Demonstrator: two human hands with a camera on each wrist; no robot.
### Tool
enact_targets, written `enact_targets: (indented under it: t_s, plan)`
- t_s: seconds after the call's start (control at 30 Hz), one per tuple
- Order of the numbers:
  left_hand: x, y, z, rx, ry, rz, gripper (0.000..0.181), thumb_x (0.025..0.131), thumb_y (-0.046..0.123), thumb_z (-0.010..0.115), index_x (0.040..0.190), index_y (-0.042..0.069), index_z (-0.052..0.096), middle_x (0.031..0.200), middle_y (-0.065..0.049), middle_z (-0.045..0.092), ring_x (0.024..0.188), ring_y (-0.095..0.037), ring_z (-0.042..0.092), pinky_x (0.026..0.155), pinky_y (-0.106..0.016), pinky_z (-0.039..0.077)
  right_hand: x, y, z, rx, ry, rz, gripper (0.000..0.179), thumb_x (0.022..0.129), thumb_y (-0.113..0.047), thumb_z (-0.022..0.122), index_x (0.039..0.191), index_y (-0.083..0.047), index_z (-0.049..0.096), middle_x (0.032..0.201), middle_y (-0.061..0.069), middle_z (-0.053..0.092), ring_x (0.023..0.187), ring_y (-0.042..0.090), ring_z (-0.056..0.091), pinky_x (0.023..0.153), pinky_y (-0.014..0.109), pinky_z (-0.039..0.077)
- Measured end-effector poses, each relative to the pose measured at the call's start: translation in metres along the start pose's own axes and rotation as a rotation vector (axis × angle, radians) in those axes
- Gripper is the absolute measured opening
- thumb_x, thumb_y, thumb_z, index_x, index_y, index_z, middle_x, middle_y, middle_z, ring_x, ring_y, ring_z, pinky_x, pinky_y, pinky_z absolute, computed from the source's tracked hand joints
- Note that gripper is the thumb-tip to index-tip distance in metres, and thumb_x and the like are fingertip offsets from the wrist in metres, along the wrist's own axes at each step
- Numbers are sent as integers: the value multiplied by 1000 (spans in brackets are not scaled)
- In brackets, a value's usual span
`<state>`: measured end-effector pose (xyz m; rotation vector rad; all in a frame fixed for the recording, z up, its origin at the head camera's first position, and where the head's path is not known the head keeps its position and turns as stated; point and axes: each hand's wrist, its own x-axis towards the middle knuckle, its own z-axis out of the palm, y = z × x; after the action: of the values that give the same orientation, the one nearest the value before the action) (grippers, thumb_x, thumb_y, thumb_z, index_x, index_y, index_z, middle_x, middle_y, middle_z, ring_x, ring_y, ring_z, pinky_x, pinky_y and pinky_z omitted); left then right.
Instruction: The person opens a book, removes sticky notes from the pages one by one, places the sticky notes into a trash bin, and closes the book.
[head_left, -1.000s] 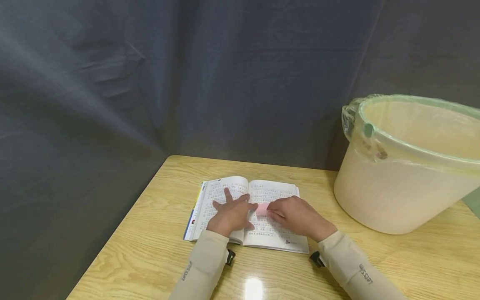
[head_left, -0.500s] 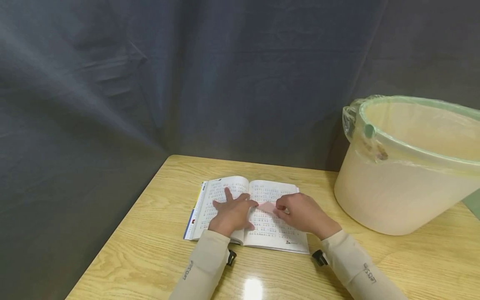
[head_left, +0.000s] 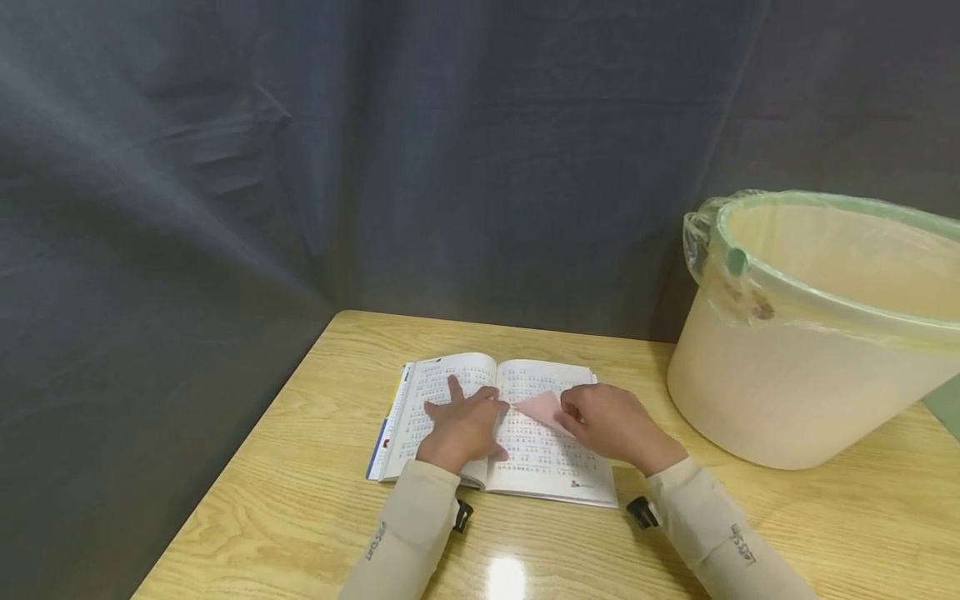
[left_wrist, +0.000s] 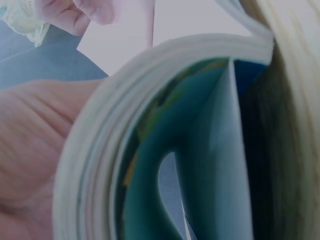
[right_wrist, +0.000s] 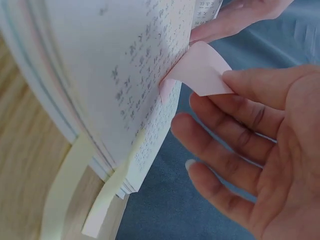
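Note:
An open book (head_left: 547, 467) with printed pages lies on the wooden table. My left hand (head_left: 463, 429) rests on its left page and the middle fold, fingers spread wide. Between the thumb and index finger of my right hand (head_left: 611, 423) a pink sticky note (right_wrist: 202, 70) is pinched by one corner. In the right wrist view the note curves up off the right page, its other end still against the paper near my left hand's fingers. The other right fingers are loosely bent beneath it. The left wrist view mostly shows the book's curved page block (left_wrist: 90, 165) and underside.
A large pale bin (head_left: 780, 375) with a green rim and clear plastic liner stands right of the book. Pale yellow strips (right_wrist: 107, 200) stick out from the book's edge. A dark cloth (head_left: 510, 167) hangs behind the wooden table (head_left: 300, 467).
My right hand has moved a little to the right, peeling the pink sticky note up; more of it shows, now raised and tilted. My left hand has stayed on the book.

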<state>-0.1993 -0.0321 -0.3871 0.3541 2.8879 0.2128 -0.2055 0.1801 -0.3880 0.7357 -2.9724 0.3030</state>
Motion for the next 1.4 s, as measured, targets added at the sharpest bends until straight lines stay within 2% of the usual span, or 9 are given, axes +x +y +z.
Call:
enact_targets:
  t_s: [0.3, 0.5, 0.73, 0.97, 1.07, 1.4]
  plan:
    - [0, 1, 1, 17, 7, 5, 68, 75, 38, 84, 138, 28, 60, 156, 5, 43, 147, -57, 15, 100, -83, 29, -1, 5, -5, 24, -21, 89, 25, 93, -25, 68, 71, -17, 58, 60, -2, 48, 57, 14, 45, 53, 27, 33]
    - [0, 1, 2, 5, 21, 18, 68, 74, 37, 85, 136, 27, 61, 154, 4, 44, 146, -59, 15, 99, -84, 29, -1, 9, -11, 37, -5, 126, 21, 92, -28, 68, 76, -17, 63, 63, -3, 54, 60, 15, 48, 55, 28, 36]
    - [-1, 2, 3, 0, 19, 27, 67, 74, 36, 85, 135, 26, 61, 155, 4, 43, 147, -59, 14, 100, -85, 28, -3, 14, -15, 49, 27, 125, 17, 92, -26, 69, 80, -15, 68, 67, -4, 60, 59, 14, 48, 56, 28, 38]
    - [-2, 0, 5, -38, 10, 32, 67, 76, 33, 84, 138, 36, 57, 155, 4, 44, 148, -58, 10, 100, -86, 24, -4, 17, -20, 60, 72, 112, 16, 91, -24, 69, 80, -13, 69, 65, -4, 59, 58, 14, 47, 55, 28, 37]
    - [-2, 0, 5, -45, 9, 36, 67, 77, 32, 84, 138, 36, 57, 154, 5, 45, 148, -58, 9, 100, -86, 23, -3, 18, -22, 61, 78, 114, 14, 91, -24, 69, 83, -12, 71, 68, -3, 62, 59, 14, 48, 56, 28, 38]
    - [-3, 0, 7, -51, -1, 31, 67, 77, 32, 84, 138, 37, 57, 155, 6, 45, 148, -58, 7, 101, -86, 22, -10, 26, -35, 151, 115, 123, 14, 93, -22, 67, 86, -10, 68, 78, 2, 69, 64, 13, 56, 59, 28, 46]
